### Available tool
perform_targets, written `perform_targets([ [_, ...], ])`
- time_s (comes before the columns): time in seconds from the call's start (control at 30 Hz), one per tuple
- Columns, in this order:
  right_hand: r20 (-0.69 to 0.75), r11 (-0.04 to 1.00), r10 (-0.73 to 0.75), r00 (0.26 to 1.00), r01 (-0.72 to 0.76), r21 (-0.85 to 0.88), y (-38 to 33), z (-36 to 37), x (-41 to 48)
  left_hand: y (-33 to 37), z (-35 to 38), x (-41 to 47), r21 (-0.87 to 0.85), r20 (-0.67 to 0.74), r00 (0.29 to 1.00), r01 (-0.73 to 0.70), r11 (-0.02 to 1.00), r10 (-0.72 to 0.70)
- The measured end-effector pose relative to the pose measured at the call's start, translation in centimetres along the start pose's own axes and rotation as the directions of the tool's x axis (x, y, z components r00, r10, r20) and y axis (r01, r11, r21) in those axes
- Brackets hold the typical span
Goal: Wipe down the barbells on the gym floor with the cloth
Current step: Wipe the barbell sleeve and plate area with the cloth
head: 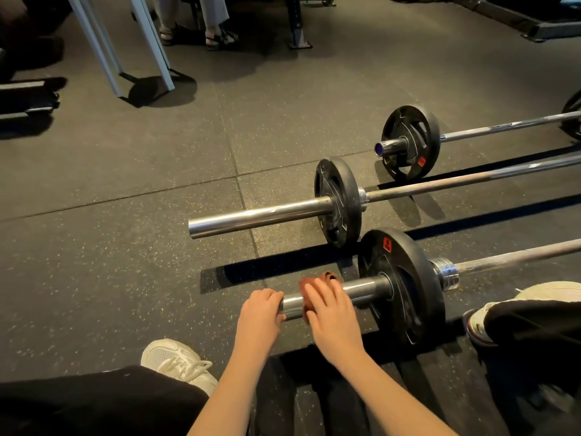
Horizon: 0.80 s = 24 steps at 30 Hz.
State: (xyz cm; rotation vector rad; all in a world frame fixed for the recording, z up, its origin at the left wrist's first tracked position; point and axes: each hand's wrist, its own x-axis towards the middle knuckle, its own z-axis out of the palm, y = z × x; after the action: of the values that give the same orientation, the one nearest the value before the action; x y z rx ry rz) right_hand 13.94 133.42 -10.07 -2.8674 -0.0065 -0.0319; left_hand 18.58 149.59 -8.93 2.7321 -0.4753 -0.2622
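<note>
Three barbells lie side by side on the dark rubber floor. On the nearest barbell (pixel 367 289) my left hand (pixel 261 313) grips the tip of the steel sleeve. My right hand (pixel 333 313) presses a reddish-brown cloth (pixel 309 286) onto the sleeve, just left of its black plate (pixel 405 287). Most of the cloth is hidden under my fingers. The middle barbell (pixel 261 217) has a long bare sleeve and one black plate. The far barbell (pixel 503 125) lies at the upper right with a black plate.
My white shoes (pixel 176 361) and dark trouser legs flank the near bar. Grey frame legs (pixel 138 45) stand at the upper left. A seated person's sandalled feet (pixel 217 37) are at the top centre. Dark equipment lies at the left edge and top right.
</note>
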Motion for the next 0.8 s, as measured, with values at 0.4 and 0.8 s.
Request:
perform_targets([
  [0.4,-0.002,0.997,0.061,0.998,-0.061,0.051,-1.8,0.4,0.0,-2.1,-0.5,-1.4,-0.038,-0.057,0.993,0.097,0.995,-0.099],
  [0.8,0.013,0.987,0.064,0.998,-0.065,0.149,-3.5,0.7,0.9,-4.4,-1.4,-2.1,-0.082,-0.034,0.986,0.158,0.984,-0.161],
])
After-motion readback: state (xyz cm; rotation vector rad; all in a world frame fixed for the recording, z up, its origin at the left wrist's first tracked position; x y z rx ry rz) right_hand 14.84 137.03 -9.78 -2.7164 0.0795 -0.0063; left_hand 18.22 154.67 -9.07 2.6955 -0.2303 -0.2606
